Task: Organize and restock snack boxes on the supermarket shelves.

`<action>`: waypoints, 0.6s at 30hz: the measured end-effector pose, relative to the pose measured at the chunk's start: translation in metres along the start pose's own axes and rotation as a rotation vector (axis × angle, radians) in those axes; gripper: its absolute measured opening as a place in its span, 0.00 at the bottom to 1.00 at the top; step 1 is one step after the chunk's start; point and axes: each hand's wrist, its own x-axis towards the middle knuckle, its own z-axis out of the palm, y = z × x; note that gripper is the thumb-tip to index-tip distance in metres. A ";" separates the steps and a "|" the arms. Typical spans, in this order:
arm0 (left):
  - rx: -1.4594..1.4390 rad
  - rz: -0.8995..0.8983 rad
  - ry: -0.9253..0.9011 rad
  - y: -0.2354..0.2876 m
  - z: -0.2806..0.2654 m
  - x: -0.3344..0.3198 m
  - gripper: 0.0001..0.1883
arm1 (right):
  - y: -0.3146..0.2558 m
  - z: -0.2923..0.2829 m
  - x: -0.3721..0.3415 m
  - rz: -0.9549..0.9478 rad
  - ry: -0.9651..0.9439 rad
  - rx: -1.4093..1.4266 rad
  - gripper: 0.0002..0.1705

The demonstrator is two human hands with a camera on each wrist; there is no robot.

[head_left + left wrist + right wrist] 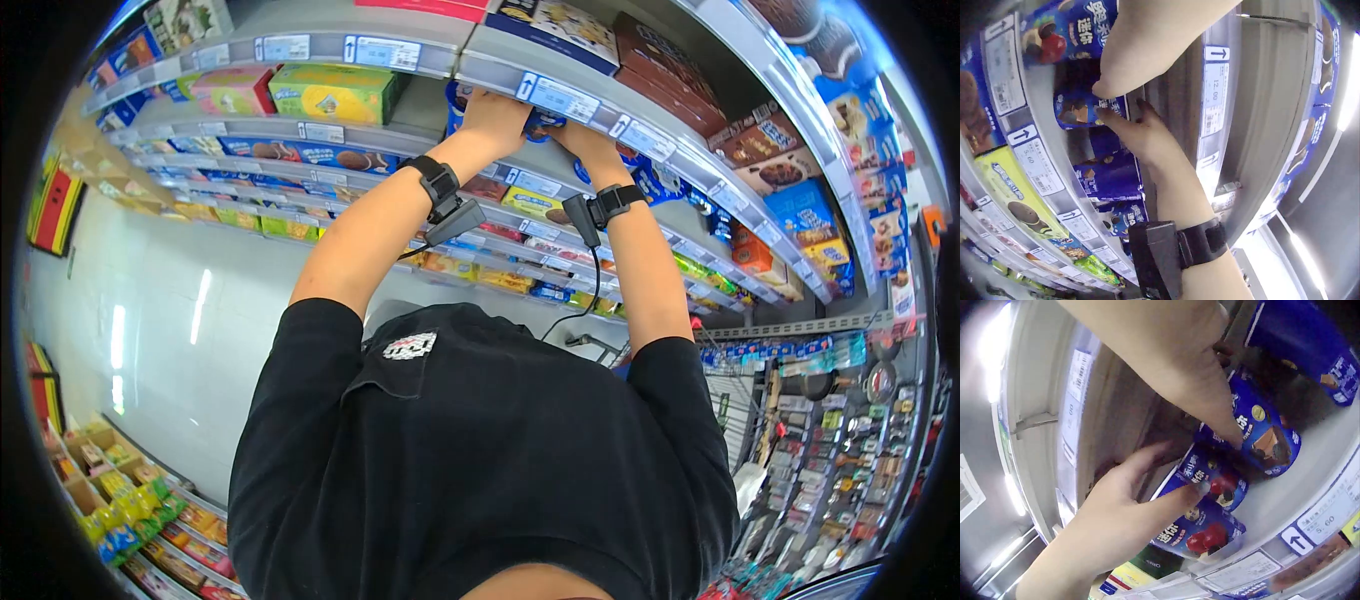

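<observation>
Grey shop shelf [1313, 472], glossy pale floor [160, 300] below; my left hand [495, 120] grips a shiny cherry-print cup [1230, 489], my right hand [592, 150] a rounded cake-print cup [1269, 440]

Head view: bright, edges bowed, corners black; white glare streaks on the floor [160, 320], left. Wrist views: softer detail, shadow deep inside the shelf [1313, 462], blown-out far tube lights [1308, 259].

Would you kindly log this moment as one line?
left hand: thumb on cherry-pictured blue cup | right hand: thumb on brownie-pictured blue cup | place: store shelf
</observation>
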 end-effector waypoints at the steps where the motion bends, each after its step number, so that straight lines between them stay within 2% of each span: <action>1: -0.014 0.003 -0.042 0.006 -0.005 0.001 0.24 | 0.002 -0.004 -0.004 0.025 -0.043 -0.049 0.39; 3: -0.040 0.015 -0.125 0.019 -0.014 0.004 0.23 | 0.001 -0.019 -0.013 0.080 -0.019 -0.116 0.40; 6: -0.020 0.215 0.191 0.018 0.011 0.013 0.18 | 0.016 -0.019 -0.029 0.163 0.010 -0.239 0.44; 8: 0.001 0.218 0.188 0.020 0.019 0.023 0.19 | 0.022 -0.019 -0.039 0.230 0.032 -0.323 0.46; 9: 0.010 0.219 0.186 0.022 0.021 0.028 0.20 | 0.024 -0.020 -0.042 0.329 -0.062 -0.276 0.48; 12: 0.027 0.220 0.230 0.022 0.035 0.042 0.22 | 0.030 -0.028 -0.053 0.381 -0.071 -0.252 0.49; 13: 0.045 0.200 0.150 0.023 0.039 0.046 0.25 | 0.035 -0.021 -0.055 0.455 -0.083 -0.182 0.50; 16: -0.002 0.175 0.154 0.021 0.055 0.057 0.24 | 0.033 -0.030 -0.065 0.511 -0.078 -0.142 0.45; 17: -0.097 0.127 0.072 0.023 0.053 0.060 0.21 | 0.038 -0.026 -0.069 0.480 -0.017 -0.121 0.41; 18: -0.116 0.097 0.011 0.027 0.043 0.061 0.20 | 0.037 -0.031 -0.070 0.497 -0.039 -0.085 0.40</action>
